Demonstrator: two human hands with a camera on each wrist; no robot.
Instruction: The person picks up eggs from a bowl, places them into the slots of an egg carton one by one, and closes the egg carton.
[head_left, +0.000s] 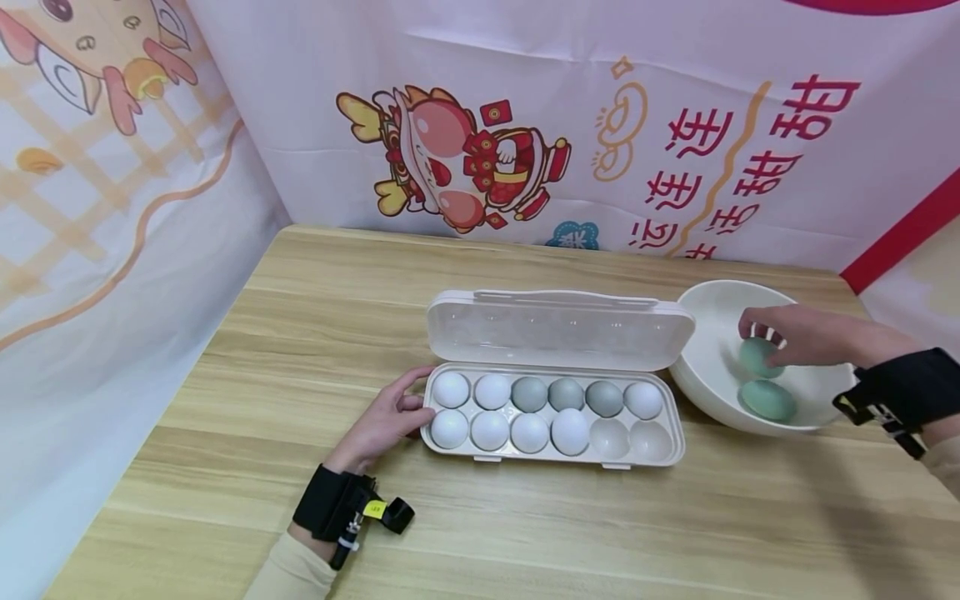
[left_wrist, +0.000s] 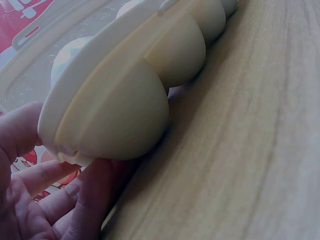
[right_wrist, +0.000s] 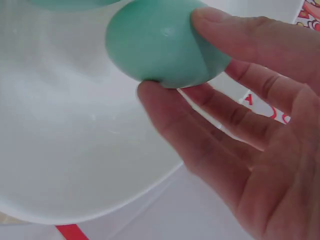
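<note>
In the head view my right hand [head_left: 813,333] reaches into a white bowl [head_left: 705,354]. It pinches a pale green egg [right_wrist: 155,42] between thumb and fingertips. A second green egg [head_left: 767,400] lies in the bowl beside it. My left hand [head_left: 390,421] holds the left end of a white plastic egg carton [head_left: 678,429], thumb at the rim and fingers around the end, as the left wrist view shows. White and grey-green eggs fill most of the carton's two rows; the two front cups at the right end hold none.
The carton's clear lid [head_left: 562,337] stands raised behind the eggs, its right end close to the bowl. Carton and bowl stand on a wooden table [head_left: 480,533]. A printed cloth [head_left: 300,100] hangs behind the table, another at the left.
</note>
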